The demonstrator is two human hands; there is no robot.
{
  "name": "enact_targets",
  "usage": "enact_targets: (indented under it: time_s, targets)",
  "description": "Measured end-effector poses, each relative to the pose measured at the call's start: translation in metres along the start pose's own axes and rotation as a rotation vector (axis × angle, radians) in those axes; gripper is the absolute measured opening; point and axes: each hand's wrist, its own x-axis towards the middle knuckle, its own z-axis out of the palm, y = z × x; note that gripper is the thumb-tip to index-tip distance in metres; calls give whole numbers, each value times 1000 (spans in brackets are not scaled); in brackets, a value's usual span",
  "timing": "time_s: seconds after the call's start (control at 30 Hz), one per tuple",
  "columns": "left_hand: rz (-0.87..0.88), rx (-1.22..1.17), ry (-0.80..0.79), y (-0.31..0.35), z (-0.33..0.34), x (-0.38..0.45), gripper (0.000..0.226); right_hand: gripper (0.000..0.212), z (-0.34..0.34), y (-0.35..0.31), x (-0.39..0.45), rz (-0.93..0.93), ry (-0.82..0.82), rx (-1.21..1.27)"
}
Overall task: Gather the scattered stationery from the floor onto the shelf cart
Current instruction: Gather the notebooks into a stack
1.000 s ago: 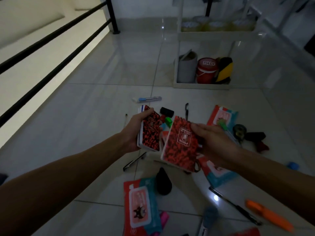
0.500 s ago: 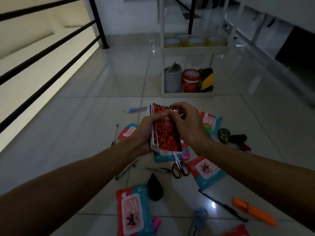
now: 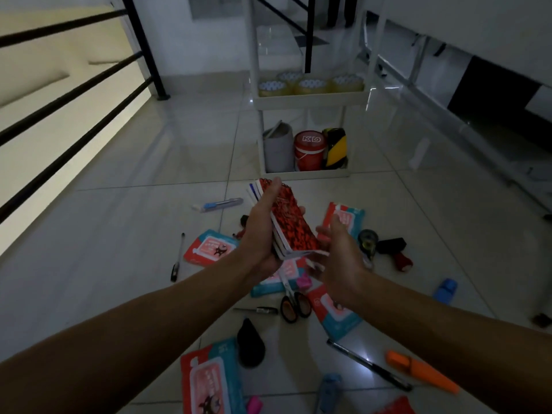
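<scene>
My left hand [image 3: 258,234] grips a stack of red-and-black spiral notebooks [image 3: 291,225], held above the floor, spirals pointing away from me. My right hand [image 3: 340,255] is beside the stack's near right corner with fingers spread, holding nothing. The white shelf cart [image 3: 310,98] stands straight ahead on the tiles. Its middle tray carries several rolls of tape [image 3: 310,85]; its bottom tray holds a grey container [image 3: 279,147], a red tub [image 3: 309,150] and a black-yellow roll [image 3: 336,147]. Scattered stationery covers the floor below my hands.
On the floor lie red-teal packets [image 3: 209,248], scissors [image 3: 294,307], pens [image 3: 177,258], a cutter [image 3: 219,204], an orange cutter [image 3: 421,370], a tape dispenser [image 3: 391,249], a blue item [image 3: 445,289] and a black pouch [image 3: 251,345]. A black railing [image 3: 74,94] runs along the left.
The two notebooks, held apart one in each hand, have been joined into one stack in my left hand. My right hand has let go and opened. The view has tilted up.
</scene>
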Motion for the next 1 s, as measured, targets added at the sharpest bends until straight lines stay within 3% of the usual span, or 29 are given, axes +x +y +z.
enact_targets:
  time_s: [0.07,0.17,0.23,0.33,0.47,0.63,0.8,0.9,1.0]
  targets:
    - [21,-15,-1,-11,14,4,65,54,-2,-1,0,68,25,148]
    - [1,-69,-65,-26,38,8,40,54,2,-12,1,16,59,270]
    - [47,-88,-61,-29,47,16,35,48,-2,-22,5,-25,80,301]
    - [78,-88,-81,-28,50,27,39,45,-15,-38,0,-47,22,159]
    - [152,0,-72,-22,48,39,54,35,-29,-55,-6,-43,-174,-109]
    - [162,90,-158,-4,41,47,54,30,-35,-69,-3,-73,-323,-143]
    - [139,224,-177,28,47,52,61,28,-28,-88,4,-193,-293,-144]
    - [263,306,-151,63,55,62,61,25,-20,-117,9,-257,-248,-105]
    - [426,393,-25,110,68,82,45,17,-8,-158,15,-329,-204,-24]
